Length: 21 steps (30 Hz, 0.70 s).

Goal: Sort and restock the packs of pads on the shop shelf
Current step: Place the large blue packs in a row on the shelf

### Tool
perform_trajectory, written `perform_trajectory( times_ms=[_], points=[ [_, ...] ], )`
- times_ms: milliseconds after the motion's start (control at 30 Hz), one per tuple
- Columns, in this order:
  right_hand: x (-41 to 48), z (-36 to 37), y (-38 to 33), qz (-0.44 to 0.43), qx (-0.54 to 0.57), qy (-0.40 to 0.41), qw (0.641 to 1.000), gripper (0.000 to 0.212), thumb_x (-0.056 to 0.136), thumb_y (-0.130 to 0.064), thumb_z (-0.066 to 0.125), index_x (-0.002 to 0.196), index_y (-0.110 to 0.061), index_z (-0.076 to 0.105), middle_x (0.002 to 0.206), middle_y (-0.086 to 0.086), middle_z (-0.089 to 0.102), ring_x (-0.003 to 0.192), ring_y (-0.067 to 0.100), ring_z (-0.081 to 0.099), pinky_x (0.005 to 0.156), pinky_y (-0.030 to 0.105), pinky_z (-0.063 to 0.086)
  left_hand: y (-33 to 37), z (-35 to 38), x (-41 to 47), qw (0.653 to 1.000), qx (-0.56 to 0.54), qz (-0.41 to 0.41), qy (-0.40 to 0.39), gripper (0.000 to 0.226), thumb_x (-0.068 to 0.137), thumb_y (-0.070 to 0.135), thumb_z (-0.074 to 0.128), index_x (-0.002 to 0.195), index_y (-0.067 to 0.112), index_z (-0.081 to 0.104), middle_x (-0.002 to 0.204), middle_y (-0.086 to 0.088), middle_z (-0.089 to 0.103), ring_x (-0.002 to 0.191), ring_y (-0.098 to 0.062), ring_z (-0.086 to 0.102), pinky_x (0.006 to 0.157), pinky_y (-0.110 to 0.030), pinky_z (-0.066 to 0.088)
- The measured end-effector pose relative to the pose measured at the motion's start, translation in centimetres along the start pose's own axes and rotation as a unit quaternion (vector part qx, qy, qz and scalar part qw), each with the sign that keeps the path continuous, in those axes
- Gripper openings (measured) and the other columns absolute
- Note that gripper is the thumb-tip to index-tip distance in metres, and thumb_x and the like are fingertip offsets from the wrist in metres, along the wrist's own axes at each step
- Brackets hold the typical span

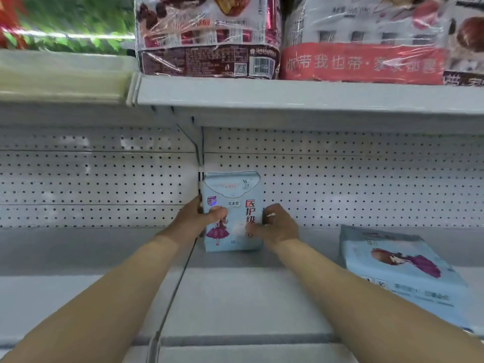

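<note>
Pack of pads (233, 195): a pale blue pack that stands upright on its bottom edge, printed front toward the camera, with a figure in a purple dress and red lettering on it. It sits at the back of the shelf against the pegboard, near the middle of the view.
Left grip (199, 218): at the pack's 9 o'clock. It pinches the left edge, thumb laid across the front and fingers gone behind.
Right grip (280, 226): at the pack's 4 o'clock. The fingers curl round the lower right edge and the thumb presses on the front.
Shelf (235, 297): pale grey. A thin seam (178, 279) runs from the pack toward 7 o'clock.
Lying packs (400, 271): the same pale blue kind, flat on the shelf at 4 o'clock of the upright pack and well apart from it. I cannot tell how many are stacked.
Pegboard (340, 184): a white wall of small holes behind the shelf.
Upper shelf (288, 95): at 12 o'clock; it carries a dark red bag (209, 35) and, at that bag's 3 o'clock and touching it, a clear-wrapped bundle (366, 48) with a red band.
</note>
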State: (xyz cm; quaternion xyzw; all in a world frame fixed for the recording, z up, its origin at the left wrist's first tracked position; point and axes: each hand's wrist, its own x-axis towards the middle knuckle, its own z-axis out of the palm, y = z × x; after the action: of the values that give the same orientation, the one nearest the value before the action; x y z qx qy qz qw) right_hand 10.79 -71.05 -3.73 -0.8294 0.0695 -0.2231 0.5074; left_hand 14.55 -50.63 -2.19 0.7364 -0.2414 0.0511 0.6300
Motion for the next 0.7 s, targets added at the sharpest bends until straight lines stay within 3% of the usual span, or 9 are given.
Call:
perform_trajectory(
  times_ms=[100, 167, 300, 433, 567, 700],
  points=[
    [1.1, 0.7, 0.3, -0.010, -0.020, 0.007, 1.000, 0.039, 0.073, -0.032, 0.083, 0.088, -0.031, 0.047, 0.096, -0.005, 0.065, 0.112, 0.027, 0.056, 0.085, 0.038, 0.053, -0.9, -0.1, 1.5, 1.000, -0.011, -0.020, 0.010, 0.025, 0.088, 0.024, 0.076, 0.110, 0.030, 0.066, 0.092, 0.016, 0.077, 0.081, -0.002, 0.073, 0.061, -0.015, 0.056],
    [1.8, 1.3, 0.3, -0.008, -0.031, 0.010, 0.999, 0.039, 0.073, -0.036, 0.082, 0.088, -0.030, 0.046, 0.099, -0.003, 0.066, 0.110, 0.027, 0.056, 0.080, 0.037, 0.052, -1.3, -0.2, 2.4, 0.999, -0.006, -0.030, 0.027, 0.022, 0.088, 0.023, 0.076, 0.107, 0.029, 0.067, 0.089, 0.014, 0.077, 0.079, -0.004, 0.074, 0.056, -0.014, 0.053],
    [2.8, 2.2, -0.2, 0.015, -0.051, 0.005, 0.999, 0.040, 0.078, -0.036, 0.082, 0.090, -0.030, 0.044, 0.106, 0.000, 0.064, 0.106, 0.024, 0.057, 0.059, 0.026, 0.039, -1.8, -0.3, 3.8, 0.997, -0.008, -0.058, 0.051, 0.022, 0.086, 0.021, 0.078, 0.105, 0.025, 0.068, 0.093, 0.006, 0.077, 0.081, -0.008, 0.072, 0.061, -0.019, 0.053],
    [3.8, 2.9, -0.3, 0.028, -0.076, 0.003, 0.997, 0.040, 0.080, -0.036, 0.081, 0.092, -0.029, 0.043, 0.098, -0.003, 0.061, 0.107, 0.025, 0.056, 0.067, 0.030, 0.041, -2.2, -0.2, 4.6, 0.995, 0.034, -0.057, 0.069, 0.018, 0.085, 0.022, 0.079, 0.098, 0.027, 0.066, 0.090, 0.010, 0.074, 0.086, -0.011, 0.070, 0.070, -0.025, 0.053],
    [4.2, 3.3, -0.4, 0.041, -0.081, 0.009, 0.996, 0.038, 0.081, -0.034, 0.081, 0.094, -0.026, 0.046, 0.095, -0.003, 0.062, 0.105, 0.025, 0.058, 0.067, 0.029, 0.042, -2.4, 0.2, 4.7, 0.990, 0.092, -0.046, 0.098, 0.017, 0.084, 0.024, 0.079, 0.092, 0.030, 0.065, 0.085, 0.015, 0.072, 0.085, -0.006, 0.068, 0.093, -0.033, 0.052],
    [4.2, 3.5, -0.2, 0.047, -0.079, 0.008, 0.996, 0.038, 0.081, -0.036, 0.080, 0.095, -0.027, 0.046, 0.102, 0.002, 0.067, 0.106, 0.028, 0.059, 0.076, 0.033, 0.052, -2.3, 0.7, 4.6, 0.985, 0.108, -0.058, 0.118, 0.021, 0.085, 0.024, 0.078, 0.102, 0.021, 0.068, 0.088, 0.007, 0.076, 0.084, -0.012, 0.073, 0.096, -0.039, 0.054]
  ],
)
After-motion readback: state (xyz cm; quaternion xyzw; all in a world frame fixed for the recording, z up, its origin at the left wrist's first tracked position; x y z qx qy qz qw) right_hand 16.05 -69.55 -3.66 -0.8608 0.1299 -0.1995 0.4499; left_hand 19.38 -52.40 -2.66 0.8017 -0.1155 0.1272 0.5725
